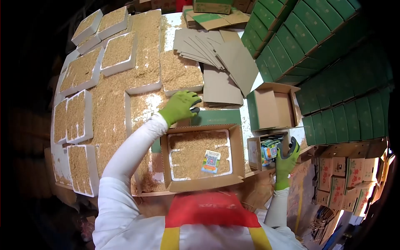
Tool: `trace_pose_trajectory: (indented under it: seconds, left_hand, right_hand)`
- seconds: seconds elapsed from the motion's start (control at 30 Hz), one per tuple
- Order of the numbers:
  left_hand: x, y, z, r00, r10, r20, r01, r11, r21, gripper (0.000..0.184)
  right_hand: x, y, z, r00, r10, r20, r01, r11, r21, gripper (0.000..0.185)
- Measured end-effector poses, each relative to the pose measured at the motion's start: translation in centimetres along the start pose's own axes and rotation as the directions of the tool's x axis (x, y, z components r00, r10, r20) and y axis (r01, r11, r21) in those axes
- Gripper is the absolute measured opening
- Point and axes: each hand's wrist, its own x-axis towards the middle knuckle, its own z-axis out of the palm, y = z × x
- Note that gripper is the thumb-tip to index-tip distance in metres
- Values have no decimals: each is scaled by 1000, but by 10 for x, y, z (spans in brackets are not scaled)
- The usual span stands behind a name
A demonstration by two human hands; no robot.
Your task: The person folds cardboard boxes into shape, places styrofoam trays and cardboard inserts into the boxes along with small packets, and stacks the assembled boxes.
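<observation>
Left hand: green glove (180, 107), fingers loosely spread and thumb apart, with nothing seen in the grasp; it hovers by the far left corner of the carton (238, 152), near the green panel (216, 118). Whether a fingertip touches the panel, I cannot tell.
Right hand: green glove (286, 163), half open, with a gap between thumb and fingers; it is at the right side of the small box (253, 155), beside the packets (270, 151). Whether the thumb touches a packet, I cannot tell.
Packets: piled inside the small box.
Card: one printed card (211, 161) lies on the flakes in the carton's foam tray (230, 155), right of its middle.
Carton edges: top open, near wall close to the table's near edge; its right wall stands just beside the small box.
Small box edges: top open; the open box (266, 109) lies just behind it.
Room: a narrow white strip of table (245, 116) runs between green panel and open box; cardboard sheets (233, 62) lie beyond.
Left arm: reaches forward and right, elbow bent out, wrist above the table.
Right arm: forearm points forward from the near edge, glove upright, fingers away from the body.
</observation>
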Motion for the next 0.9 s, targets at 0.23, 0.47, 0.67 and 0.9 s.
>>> trace_pose_trajectory:
  seconds: [0.23,0.47,0.67,0.9]
  left_hand:
    - [100,-7,84,956,290,-28,-269,915,299,66]
    - [112,-44,38,959,142,243,-194,960,203,15]
    - [47,14,-133,995,-65,72,87,931,-355,35]
    - [-77,68,-209,969,16,248,76,931,-358,55]
  right_hand:
    - [-18,-54,13,999,33,43,-41,976,214,53]
    - [-37,-54,-21,931,283,231,-337,909,247,55]
    - [0,-71,-13,999,-1,49,-8,982,189,95]
    - [41,-148,-9,584,-760,286,717,648,259,38]
